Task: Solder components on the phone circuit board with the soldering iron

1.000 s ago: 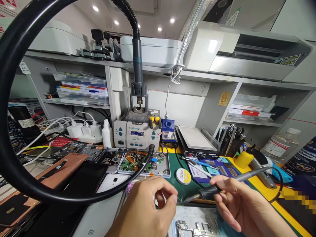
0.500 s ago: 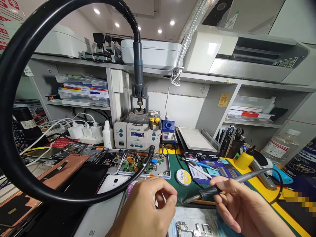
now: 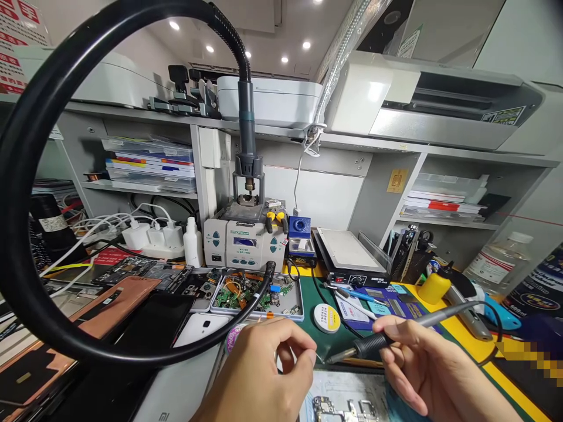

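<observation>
My right hand grips a soldering iron by its black ribbed sleeve, with the metal tip pointing left. The thumb and forefinger of my left hand are pinched on a thin strand of solder wire. That strand's end is close to the iron's tip; I cannot tell whether they touch. Below both hands a small phone circuit board lies on a pale work mat, cut off by the bottom edge of the view. A round pink-purple item is partly hidden behind my left hand.
A thick black hose loops across the left, from a hot air station. Phones lie at the left. Behind my hands are a tray of circuit boards, a round tin and a hot plate. A yellow bottle stands right.
The camera view has shifted slightly. Both hands keep nearly the same pose, the wire's end and the iron's tip still close together.
</observation>
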The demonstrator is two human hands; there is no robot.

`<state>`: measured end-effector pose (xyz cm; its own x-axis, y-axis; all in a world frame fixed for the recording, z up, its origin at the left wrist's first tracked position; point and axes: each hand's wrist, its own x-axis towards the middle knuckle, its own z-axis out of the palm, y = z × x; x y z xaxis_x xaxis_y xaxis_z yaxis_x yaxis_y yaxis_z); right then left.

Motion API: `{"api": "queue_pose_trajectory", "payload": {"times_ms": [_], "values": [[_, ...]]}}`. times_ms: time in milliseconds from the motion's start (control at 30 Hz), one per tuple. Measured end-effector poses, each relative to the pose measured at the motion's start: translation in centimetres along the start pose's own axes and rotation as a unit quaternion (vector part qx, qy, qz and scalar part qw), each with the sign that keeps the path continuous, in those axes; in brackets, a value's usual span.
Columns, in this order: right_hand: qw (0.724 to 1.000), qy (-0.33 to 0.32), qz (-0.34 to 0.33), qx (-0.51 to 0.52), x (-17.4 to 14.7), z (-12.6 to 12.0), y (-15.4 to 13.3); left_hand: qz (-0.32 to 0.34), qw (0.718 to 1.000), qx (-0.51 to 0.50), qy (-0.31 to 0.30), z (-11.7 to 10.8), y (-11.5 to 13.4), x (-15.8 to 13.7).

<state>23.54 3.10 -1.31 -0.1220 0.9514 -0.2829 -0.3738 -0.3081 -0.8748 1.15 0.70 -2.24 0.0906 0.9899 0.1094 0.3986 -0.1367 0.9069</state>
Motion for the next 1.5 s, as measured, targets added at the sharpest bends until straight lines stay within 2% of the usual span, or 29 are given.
{"api": "queue_pose_trajectory", "payload": {"times_ms": [300, 567, 800, 967, 1233, 1500], "values": [[1.000, -0.005, 0.001, 0.000, 0.1, -0.2, 0.1, 0.017, 1.000, -0.004, 0.003, 0.1, -0.1, 0.0], [1.000, -0.014, 0.008, 0.011, 0.1, 0.0, -0.2, -0.013, 1.000, -0.009, 0.001, -0.5, 0.2, 0.1], [0.999, -0.019, 0.007, -0.034, 0.1, -0.1, -0.3, -0.012, 0.999, -0.031, 0.012, -1.2, -0.1, 0.4], [0.997, -0.045, 0.039, -0.052, -0.2, -0.6, -0.5, -0.014, 0.999, -0.029, 0.007, -1.4, 0.0, 0.3], [0.984, -0.072, 0.046, -0.159, -0.3, -0.4, -0.4, -0.014, 0.999, -0.044, -0.002, -1.5, -0.1, 0.3], [0.998, -0.050, 0.037, -0.016, -0.5, -0.9, -0.2, -0.026, 0.999, -0.043, -0.014, -1.7, 0.0, 0.2]]}}
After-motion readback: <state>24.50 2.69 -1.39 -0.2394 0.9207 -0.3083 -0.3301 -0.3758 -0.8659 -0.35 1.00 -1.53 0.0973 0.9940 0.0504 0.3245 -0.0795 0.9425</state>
